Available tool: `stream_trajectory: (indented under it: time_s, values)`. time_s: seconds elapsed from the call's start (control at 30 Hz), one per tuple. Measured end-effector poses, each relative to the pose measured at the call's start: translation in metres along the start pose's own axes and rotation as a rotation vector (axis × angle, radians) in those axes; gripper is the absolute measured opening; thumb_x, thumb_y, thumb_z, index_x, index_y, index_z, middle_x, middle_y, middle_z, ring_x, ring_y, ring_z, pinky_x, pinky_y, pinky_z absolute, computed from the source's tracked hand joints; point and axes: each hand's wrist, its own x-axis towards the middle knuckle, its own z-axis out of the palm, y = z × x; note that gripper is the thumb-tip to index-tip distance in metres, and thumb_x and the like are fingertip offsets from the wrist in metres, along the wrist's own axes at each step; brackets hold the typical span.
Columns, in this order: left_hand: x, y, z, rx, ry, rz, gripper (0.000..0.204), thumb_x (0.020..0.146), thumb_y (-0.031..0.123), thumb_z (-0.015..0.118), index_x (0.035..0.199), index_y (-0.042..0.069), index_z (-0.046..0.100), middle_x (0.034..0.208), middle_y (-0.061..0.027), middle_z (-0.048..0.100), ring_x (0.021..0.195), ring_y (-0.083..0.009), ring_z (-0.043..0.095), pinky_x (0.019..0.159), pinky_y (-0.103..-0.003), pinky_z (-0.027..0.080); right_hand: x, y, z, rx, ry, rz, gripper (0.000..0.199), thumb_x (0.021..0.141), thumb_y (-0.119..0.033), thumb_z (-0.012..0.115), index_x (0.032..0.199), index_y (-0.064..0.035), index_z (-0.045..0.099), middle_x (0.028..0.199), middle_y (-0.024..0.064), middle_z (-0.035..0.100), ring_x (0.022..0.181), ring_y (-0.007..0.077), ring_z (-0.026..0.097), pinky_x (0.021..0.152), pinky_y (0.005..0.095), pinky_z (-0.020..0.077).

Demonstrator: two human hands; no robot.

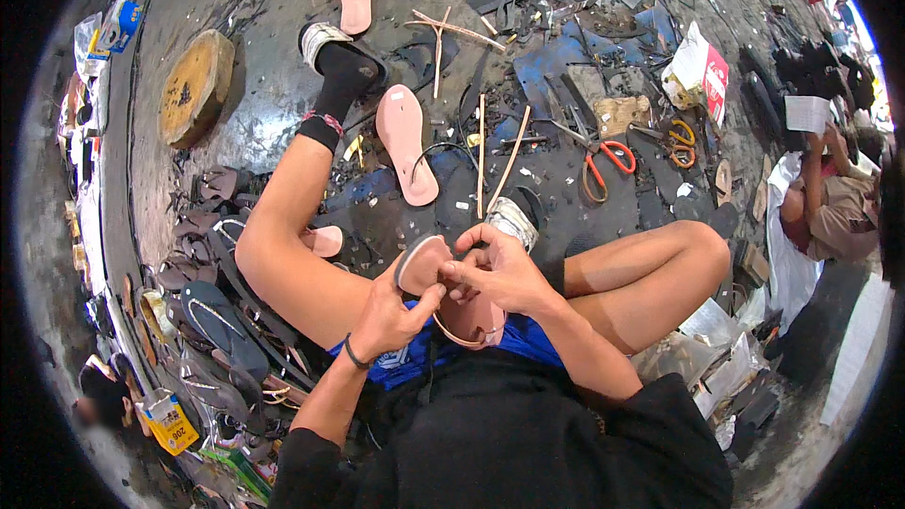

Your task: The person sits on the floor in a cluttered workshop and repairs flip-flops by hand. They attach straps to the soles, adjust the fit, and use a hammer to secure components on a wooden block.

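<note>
Over my lap is a pink sandal (423,267) with a dark edge to its sole, its thin strap (464,340) curving across the end nearest me. My left hand (387,318) grips the sandal's left side, thumb on top and fingers around the edge. Bent fingers of my right hand (498,270) press at its middle, thumb and forefinger close together. Whatever small part they pinch is hidden. Beyond my hands lies a loose pink sole (403,137), with thin tan strips (482,146) to its right.
Orange-handled scissors (603,165) and a yellow-handled pair (682,141) lie ahead right, among dark scraps. Another pink sandal (355,2) rests farther off. A round wooden block (196,90) stands left, above piled dark sandals (222,325). Another person (839,203) sits at far right.
</note>
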Motion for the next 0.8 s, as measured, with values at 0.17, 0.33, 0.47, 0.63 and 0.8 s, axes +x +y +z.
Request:
stream_trajectory:
  time_s: [0.17, 0.33, 0.47, 0.63, 0.8]
  values:
    - [0.01, 0.014, -0.011, -0.591, 0.528, 0.074, 0.053, 0.097, -0.004, 0.055, 0.148, 0.001, 0.04, 0.129, -0.0112, 0.063, 0.112, -0.02, 0.064, 0.098, -0.038, 0.054, -0.019, -0.018, -0.029, -0.962, 0.315, -0.652, 0.07, 0.084, -0.028, 0.083, 0.138, -0.0017, 0.047, 0.139, 0.0199, 0.051, 0.128, 0.0305, 0.054, 0.096, 0.042, 0.0532]
    - [-0.014, -0.059, 0.046, -0.378, 0.42, 0.29, 0.054, 0.093, 0.002, 0.064, 0.143, -0.004, 0.044, 0.132, -0.0107, 0.06, 0.128, -0.022, 0.054, 0.105, -0.036, 0.046, 0.015, -0.045, -0.045, -0.45, 0.501, -0.462, 0.024, 0.088, -0.012, 0.075, 0.107, -0.0018, 0.065, 0.112, 0.0145, 0.063, 0.108, 0.0217, 0.062, 0.084, 0.0331, 0.0548]
    - [-0.036, -0.003, 0.042, -0.396, 0.198, 0.108, 0.058, 0.089, 0.016, 0.074, 0.137, -0.006, 0.05, 0.135, -0.0153, 0.059, 0.128, -0.0236, 0.055, 0.106, -0.038, 0.043, 0.0, -0.086, -0.034, -0.686, 0.352, -0.733, 0.025, 0.086, -0.003, 0.07, 0.111, -0.0074, 0.069, 0.116, 0.0157, 0.062, 0.113, 0.0254, 0.061, 0.09, 0.0328, 0.0517]
    - [-0.031, -0.025, 0.034, -1.062, 0.029, -0.165, 0.051, 0.099, 0.031, 0.064, 0.134, -0.004, 0.053, 0.129, -0.0161, 0.064, 0.122, -0.0273, 0.062, 0.107, -0.043, 0.047, 0.014, -0.086, -0.058, -0.722, 0.323, -0.761, 0.018, 0.082, -0.006, 0.076, 0.098, -0.0121, 0.077, 0.135, 0.0193, 0.059, 0.131, 0.0328, 0.054, 0.103, 0.0381, 0.0459]
    - [-0.026, -0.038, 0.04, -1.085, 0.016, -0.316, 0.038, 0.1, 0.024, 0.048, 0.127, 0.0, 0.057, 0.13, -0.0167, 0.062, 0.119, -0.0265, 0.062, 0.101, -0.045, 0.052, 0.017, -0.084, -0.06, -0.715, 0.277, -0.765, 0.015, 0.085, -0.007, 0.074, 0.097, -0.013, 0.078, 0.135, 0.018, 0.06, 0.129, 0.0304, 0.057, 0.098, 0.0369, 0.0487]
